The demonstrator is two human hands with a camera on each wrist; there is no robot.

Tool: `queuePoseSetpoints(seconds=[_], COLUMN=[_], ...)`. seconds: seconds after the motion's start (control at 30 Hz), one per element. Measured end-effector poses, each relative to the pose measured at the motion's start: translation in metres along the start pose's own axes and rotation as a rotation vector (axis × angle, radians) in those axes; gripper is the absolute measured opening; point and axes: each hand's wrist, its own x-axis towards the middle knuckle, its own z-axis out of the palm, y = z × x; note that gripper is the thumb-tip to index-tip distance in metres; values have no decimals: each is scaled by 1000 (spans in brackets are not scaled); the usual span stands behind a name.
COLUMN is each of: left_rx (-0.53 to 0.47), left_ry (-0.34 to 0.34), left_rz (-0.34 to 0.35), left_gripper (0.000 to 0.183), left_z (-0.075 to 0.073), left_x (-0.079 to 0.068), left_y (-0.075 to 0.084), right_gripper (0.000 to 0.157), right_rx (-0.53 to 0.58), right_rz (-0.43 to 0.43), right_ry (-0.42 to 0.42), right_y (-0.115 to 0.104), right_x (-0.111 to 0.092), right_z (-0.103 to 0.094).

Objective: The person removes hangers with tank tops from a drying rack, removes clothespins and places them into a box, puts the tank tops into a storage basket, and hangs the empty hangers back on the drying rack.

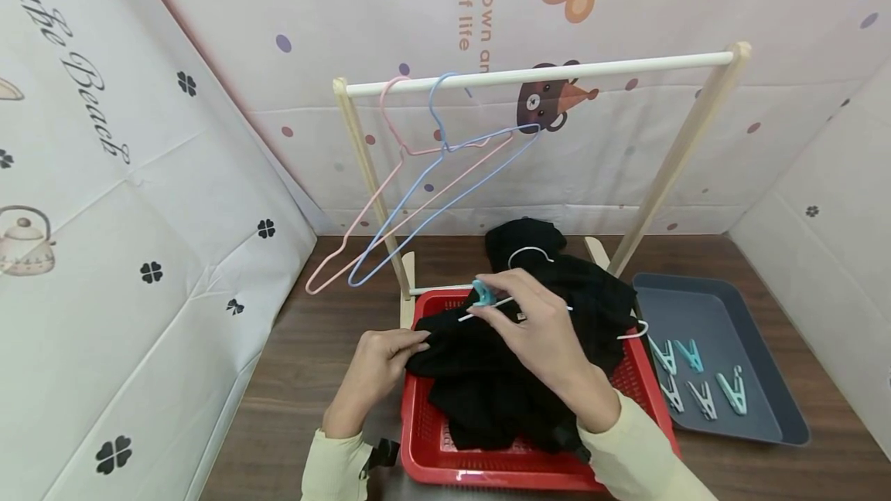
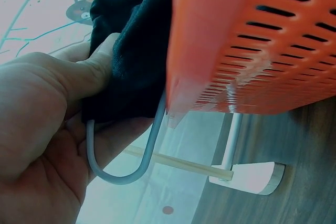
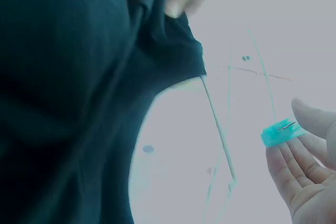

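Observation:
My right hand [image 1: 539, 331] pinches a teal clothespin [image 1: 483, 294] between thumb and fingertips, above the black garment [image 1: 480, 362]. The clothespin [image 3: 282, 131] is apart from the cloth in the right wrist view. With thumb and fingers, my left hand [image 1: 379, 369] grips the left edge of the garment. In the left wrist view a rounded white hanger end [image 2: 123, 178] sticks out of the cloth [image 2: 139, 61] beside my left hand [image 2: 58, 93]. A white hanger hook [image 1: 530, 249] shows over the dark cloth, which lies in and over a red basket [image 1: 412, 439].
Behind the basket stands a wooden rack with a white rail [image 1: 557, 76]. A pink hanger [image 1: 358, 219] and a blue hanger [image 1: 445, 215] hang on it. On the right, a grey tray [image 1: 759, 354] holds several clothespins [image 1: 732, 391]. Another white hanger end [image 1: 635, 329] juts over the basket's right side.

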Motion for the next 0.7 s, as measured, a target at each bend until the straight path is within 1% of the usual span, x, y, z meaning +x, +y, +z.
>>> queuePoseSetpoints(seconds=[0.13,0.3,0.43,0.53,0.7], left_rx=[1,0,-5,-6,-4], left_ry=[2,6,-4,-11,-10], left_rz=[-1,-2,-20,-29,-32], left_gripper=[29,30,29,27,28], left_z=[0,1,0,0,-1], left_x=[0,0,0,0,0], left_y=[0,0,0,0,1], right_gripper=[50,56,56,52,54], right_rx=[-21,-61,-120,-159,-224], right_rz=[42,68,70,74,124], right_ry=[45,121,178,220,271], right_y=[-4,-5,-1,5,12], right_x=[-1,-3,-8,-12,-18], right_z=[-18,-38,-53,-65,-82])
